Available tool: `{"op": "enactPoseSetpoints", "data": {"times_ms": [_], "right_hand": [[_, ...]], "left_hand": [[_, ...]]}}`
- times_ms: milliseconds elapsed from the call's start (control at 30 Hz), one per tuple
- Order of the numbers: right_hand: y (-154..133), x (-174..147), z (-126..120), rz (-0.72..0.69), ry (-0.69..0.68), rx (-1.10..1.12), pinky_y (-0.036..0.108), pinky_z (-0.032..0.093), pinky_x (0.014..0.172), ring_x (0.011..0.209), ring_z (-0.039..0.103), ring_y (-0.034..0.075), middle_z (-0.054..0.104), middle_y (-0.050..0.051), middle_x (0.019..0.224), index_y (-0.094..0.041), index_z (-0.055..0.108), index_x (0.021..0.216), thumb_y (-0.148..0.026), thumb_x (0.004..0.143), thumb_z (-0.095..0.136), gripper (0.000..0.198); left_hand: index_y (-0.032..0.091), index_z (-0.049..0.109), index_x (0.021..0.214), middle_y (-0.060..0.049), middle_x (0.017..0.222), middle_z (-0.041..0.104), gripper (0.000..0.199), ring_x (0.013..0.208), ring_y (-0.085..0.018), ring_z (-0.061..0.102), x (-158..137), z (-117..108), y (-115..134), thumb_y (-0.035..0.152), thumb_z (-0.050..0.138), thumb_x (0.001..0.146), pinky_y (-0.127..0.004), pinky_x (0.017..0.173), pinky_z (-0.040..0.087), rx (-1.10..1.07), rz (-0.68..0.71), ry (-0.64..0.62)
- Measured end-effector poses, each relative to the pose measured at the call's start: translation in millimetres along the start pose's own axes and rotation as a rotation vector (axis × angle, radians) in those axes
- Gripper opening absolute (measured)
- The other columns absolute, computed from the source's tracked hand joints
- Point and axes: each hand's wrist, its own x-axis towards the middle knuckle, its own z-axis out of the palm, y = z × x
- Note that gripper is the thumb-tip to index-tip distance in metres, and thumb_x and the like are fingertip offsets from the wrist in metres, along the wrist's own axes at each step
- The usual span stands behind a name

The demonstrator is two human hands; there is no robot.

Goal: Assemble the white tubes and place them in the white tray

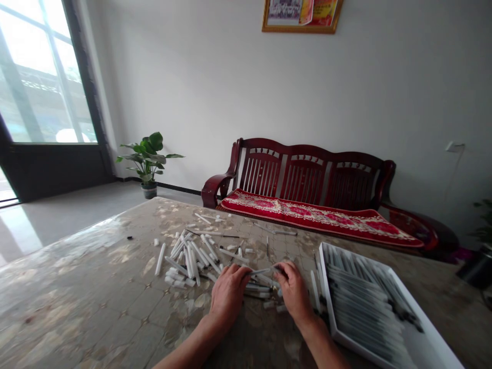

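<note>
Between my two hands, over the table, is a slim pen [262, 271], lying nearly level. Its left end is pinched in the closed fingers of my left hand [229, 288]. My right hand [293, 291] has its fingers closed at the other end; the fingertips are partly hidden. Left of my hands lies a loose pile of white pen barrels [192, 256], with short white caps [175, 279] at its near edge. More pens and small parts [259, 291] lie on the table just below and between my hands.
A white box [326, 287] holding many pens [365, 302] in rows stands at the right on the patterned table [115, 307]. Thin refills [215, 234] and stray parts lie farther back. Beyond the table's far edge are a dark red wooden bench [303, 174] and a potted plant [148, 159].
</note>
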Motion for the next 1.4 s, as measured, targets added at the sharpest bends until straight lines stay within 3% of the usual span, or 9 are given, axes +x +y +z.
{"op": "enactPoseSetpoints", "data": {"times_ms": [400,733,1000,1133,1333,1400], "right_hand": [[-23,-1,-9,-0.050,-0.178,-0.164,0.035,0.048,0.090,0.096,0.059,0.023,0.065,0.007,0.094,-0.024,0.068,0.092,-0.015,0.087,0.051,0.020],[-53,13,-47,0.237,-0.502,-0.177,0.024,0.043,0.069,0.080,0.064,0.017,0.070,0.000,0.078,-0.019,0.072,0.080,-0.011,0.075,0.058,0.017],[-86,22,-64,0.084,-0.578,-0.337,0.022,0.043,0.076,0.088,0.066,0.016,0.074,0.002,0.090,-0.024,0.078,0.089,-0.020,0.082,0.060,0.020],[-73,30,-104,0.130,-0.480,-0.433,0.024,0.044,0.079,0.088,0.066,0.018,0.075,0.004,0.091,-0.022,0.078,0.089,-0.020,0.081,0.060,0.020],[-18,-3,-202,0.281,-0.270,-0.638,0.031,0.044,0.086,0.094,0.065,0.024,0.076,0.005,0.095,-0.023,0.078,0.088,-0.022,0.080,0.060,0.019],[0,-22,-225,0.356,-0.260,-0.650,0.031,0.044,0.086,0.093,0.066,0.024,0.076,0.005,0.095,-0.022,0.077,0.086,-0.020,0.078,0.060,0.020]], "left_hand": [[0.029,0.073,0.099,-0.004,0.090,0.069,0.022,0.090,-0.023,0.060,1,1,-1,0.029,0.051,0.095,-0.033,0.081,0.045,0.053,0.152,0.035],[0.026,0.071,0.096,-0.005,0.084,0.066,0.019,0.079,-0.022,0.056,-3,9,-3,0.022,0.052,0.095,-0.032,0.074,0.045,0.064,0.462,0.133],[0.030,0.069,0.109,-0.005,0.093,0.069,0.022,0.087,-0.022,0.062,-8,5,-2,0.031,0.053,0.094,-0.033,0.078,0.051,-0.051,0.506,0.180],[0.029,0.060,0.127,-0.006,0.113,0.068,0.035,0.105,-0.025,0.062,-7,6,-11,0.033,0.050,0.094,-0.038,0.091,0.051,-0.114,0.353,0.328],[0.027,0.065,0.116,-0.006,0.108,0.070,0.031,0.103,-0.026,0.064,-4,13,-14,0.033,0.046,0.093,-0.040,0.089,0.052,-0.186,0.244,0.378],[0.027,0.066,0.113,-0.006,0.106,0.071,0.030,0.102,-0.025,0.064,-4,13,-13,0.034,0.045,0.094,-0.039,0.088,0.052,-0.232,0.227,0.389]]}}
